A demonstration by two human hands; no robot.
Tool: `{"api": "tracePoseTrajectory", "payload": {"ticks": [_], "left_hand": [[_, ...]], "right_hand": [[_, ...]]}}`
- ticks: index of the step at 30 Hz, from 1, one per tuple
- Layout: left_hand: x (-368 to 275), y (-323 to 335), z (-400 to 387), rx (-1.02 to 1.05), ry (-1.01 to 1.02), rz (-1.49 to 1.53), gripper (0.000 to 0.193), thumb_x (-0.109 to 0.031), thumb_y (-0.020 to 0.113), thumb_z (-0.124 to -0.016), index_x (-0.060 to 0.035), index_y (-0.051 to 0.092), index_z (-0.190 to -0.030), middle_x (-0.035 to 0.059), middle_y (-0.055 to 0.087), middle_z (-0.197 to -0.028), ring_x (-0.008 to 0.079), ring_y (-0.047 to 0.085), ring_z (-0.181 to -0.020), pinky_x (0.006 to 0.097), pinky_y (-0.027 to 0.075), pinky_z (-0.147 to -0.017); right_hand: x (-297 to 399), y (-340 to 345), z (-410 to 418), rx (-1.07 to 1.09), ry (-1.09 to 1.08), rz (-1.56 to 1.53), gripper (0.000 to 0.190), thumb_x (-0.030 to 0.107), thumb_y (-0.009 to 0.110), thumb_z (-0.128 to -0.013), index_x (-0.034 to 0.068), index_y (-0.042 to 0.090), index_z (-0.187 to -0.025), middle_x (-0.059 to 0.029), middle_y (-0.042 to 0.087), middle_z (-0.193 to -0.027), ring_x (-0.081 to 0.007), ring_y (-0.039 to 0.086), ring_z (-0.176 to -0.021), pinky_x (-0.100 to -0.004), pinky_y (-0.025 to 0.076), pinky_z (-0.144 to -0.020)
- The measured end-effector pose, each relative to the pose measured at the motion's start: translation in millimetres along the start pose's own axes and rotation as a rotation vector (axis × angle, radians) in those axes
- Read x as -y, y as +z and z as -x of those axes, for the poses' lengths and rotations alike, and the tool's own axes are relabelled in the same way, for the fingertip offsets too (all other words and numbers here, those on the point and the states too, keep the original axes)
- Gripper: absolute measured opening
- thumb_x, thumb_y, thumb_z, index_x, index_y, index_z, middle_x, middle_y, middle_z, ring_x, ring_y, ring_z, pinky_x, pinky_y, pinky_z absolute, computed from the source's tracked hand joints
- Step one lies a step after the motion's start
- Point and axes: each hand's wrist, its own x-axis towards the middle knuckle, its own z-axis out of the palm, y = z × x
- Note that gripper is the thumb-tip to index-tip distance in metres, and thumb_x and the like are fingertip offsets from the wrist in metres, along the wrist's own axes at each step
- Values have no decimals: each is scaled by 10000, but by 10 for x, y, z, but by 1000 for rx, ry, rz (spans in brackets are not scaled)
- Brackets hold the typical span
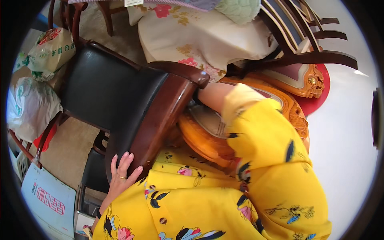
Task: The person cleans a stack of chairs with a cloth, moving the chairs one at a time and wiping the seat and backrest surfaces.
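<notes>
A dark wooden chair with a black padded seat and backrest stands close before me, its back turned toward my body. My left hand, with a ring on one finger, holds the near end of that backrest, its fingers spread over the padding and wood. My right forearm reaches past the far end of the backrest, which hides the hand itself. What the right hand touches cannot be seen. Under the right arm is a carved orange-brown wooden chair with a padded panel.
A floral cloth drapes over furniture at the top. Dark slatted wooden furniture leans near the white wall. Plastic bags sit at the left, above a light blue box bearing writing. Another black-seated chair stands below.
</notes>
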Motion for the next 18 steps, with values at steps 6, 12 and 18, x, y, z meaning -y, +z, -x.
{"api": "tracePoseTrajectory", "payload": {"ticks": [6, 12, 18], "left_hand": [[-13, -20, -36, 8, -23, 29, 574, -256, 676, -797, -198, 443, -1318, 176, 269, -1449, 378, 297, -1343, 603, 120, -1084], [32, -19, -9, 25, -18, 29, 561, -266, 684, -800, -204, 452, -1307, 168, 264, -1454, 374, 295, -1347, 615, 117, -1078], [-91, -64, -28, 9, -66, 57, 590, -233, 727, -768, -205, 456, -1291, 158, 273, -1448, 376, 290, -1349, 613, 123, -1079]], "right_hand": [[-36, 71, -198, 96, 25, 125, 527, 430, 445, -932, 40, 523, -1277, -193, 527, -1291, -315, 491, -1199, -406, 381, -1015], [1359, -357, 420, 649, 280, 109, 504, 415, 442, -937, 42, 541, -1260, -196, 521, -1290, -317, 512, -1170, -403, 411, -996], [2132, -559, 1879, 323, 119, 67, 518, 349, 433, -942, 138, 364, -1410, -239, 227, -1487, -411, 453, -1216, -530, 364, -1006]]}}
